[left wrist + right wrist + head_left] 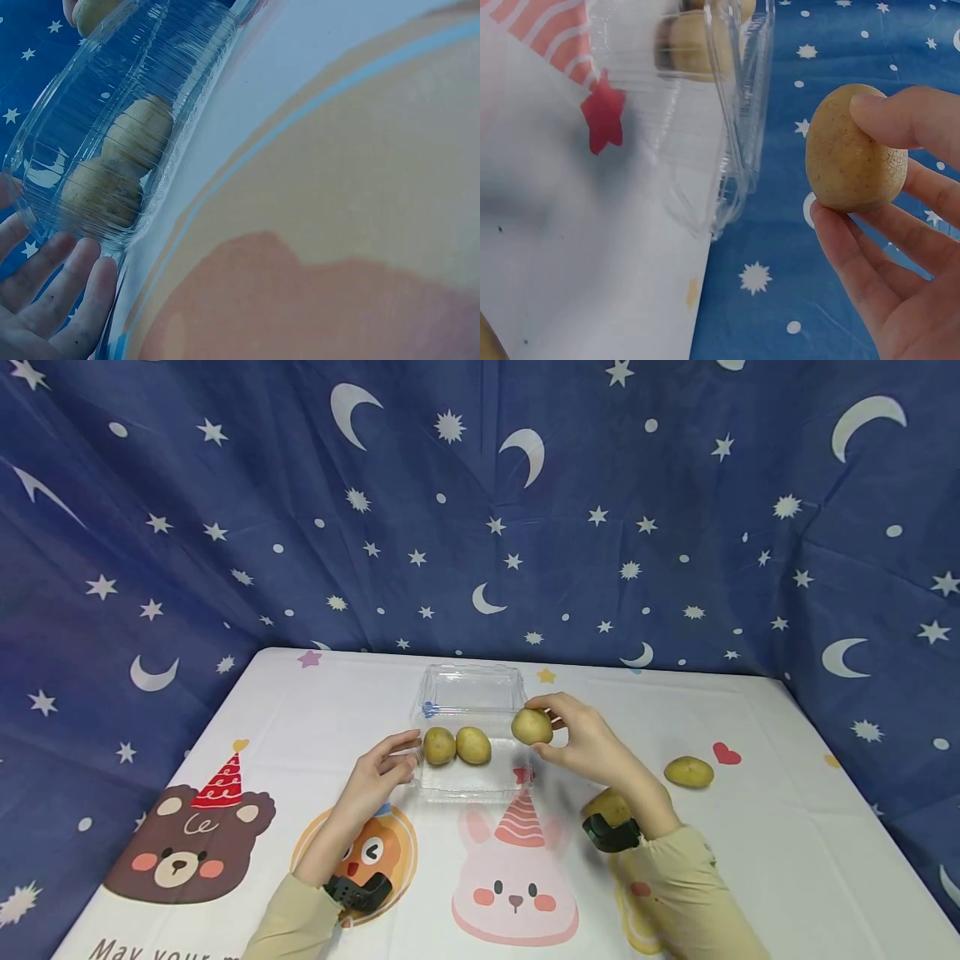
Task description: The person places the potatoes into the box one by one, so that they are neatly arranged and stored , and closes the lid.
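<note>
In the head view my right hand [588, 743] pinches a potato [532, 727] between thumb and fingers, above the right side of a clear plastic box [480, 785]. The right wrist view shows that potato [847, 150] held clear of the box wall. Two more potatoes, the left one [439, 746] and its neighbour [474, 746], lie side by side in the box's left part. My left hand [378, 772] is at the box's left end. Its fingers [64, 281] are loosely extended against that end in the left wrist view, gripping no potato.
The box's clear lid [474, 687] stands raised behind its base. One potato [689, 772] lies on the white printed tablecloth [787, 860] at the right. Another potato [609, 807] is partly hidden by my right wrist. A blue star-patterned curtain [480, 527] hangs behind the table.
</note>
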Demonstrator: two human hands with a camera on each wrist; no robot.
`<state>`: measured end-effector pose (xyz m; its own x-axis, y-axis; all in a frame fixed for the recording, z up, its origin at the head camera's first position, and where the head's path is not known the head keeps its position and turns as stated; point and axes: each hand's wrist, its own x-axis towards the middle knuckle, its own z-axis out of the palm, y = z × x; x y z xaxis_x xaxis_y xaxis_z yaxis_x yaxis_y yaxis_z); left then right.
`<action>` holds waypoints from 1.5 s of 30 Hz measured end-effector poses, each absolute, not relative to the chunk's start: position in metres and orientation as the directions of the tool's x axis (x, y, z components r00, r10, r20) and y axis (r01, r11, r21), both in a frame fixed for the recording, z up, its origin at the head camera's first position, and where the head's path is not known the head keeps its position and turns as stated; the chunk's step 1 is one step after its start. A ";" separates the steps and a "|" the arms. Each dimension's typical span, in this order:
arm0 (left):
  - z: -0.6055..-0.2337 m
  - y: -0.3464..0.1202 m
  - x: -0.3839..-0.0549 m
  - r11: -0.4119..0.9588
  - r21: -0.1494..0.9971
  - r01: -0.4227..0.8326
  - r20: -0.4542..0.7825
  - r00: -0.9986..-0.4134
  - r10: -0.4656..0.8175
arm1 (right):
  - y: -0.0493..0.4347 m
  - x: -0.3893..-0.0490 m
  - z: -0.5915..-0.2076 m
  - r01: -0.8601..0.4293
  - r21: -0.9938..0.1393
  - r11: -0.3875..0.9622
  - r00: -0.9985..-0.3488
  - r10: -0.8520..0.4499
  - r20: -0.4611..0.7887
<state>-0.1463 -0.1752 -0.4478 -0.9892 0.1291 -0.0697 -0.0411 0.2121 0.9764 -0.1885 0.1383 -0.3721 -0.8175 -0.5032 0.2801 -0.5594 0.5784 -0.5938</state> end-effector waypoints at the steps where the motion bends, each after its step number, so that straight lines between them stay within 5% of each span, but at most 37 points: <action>1: -0.448 -0.175 -0.146 0.211 0.977 -0.040 -0.069 -0.989 0.129 | 0.137 -0.189 -0.373 -0.560 -0.596 0.575 -0.816 -0.505 0.280; 21: -0.448 -0.174 -0.145 0.201 0.979 -0.021 -0.051 -0.988 0.144 | 0.118 -0.193 -0.400 -0.516 -0.602 0.609 -0.843 -0.485 0.232; 45: -0.450 -0.175 -0.147 0.227 0.972 -0.051 -0.081 -0.989 0.123 | 0.106 -0.202 -0.415 -0.591 -0.309 0.745 -0.806 -0.537 0.248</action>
<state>-0.1472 -0.1750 -0.4496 -0.9891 0.1231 -0.0807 -0.0510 0.2273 0.9725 -0.2016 0.1061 -0.4151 -0.8062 -0.5372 0.2479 -0.5913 0.7451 -0.3085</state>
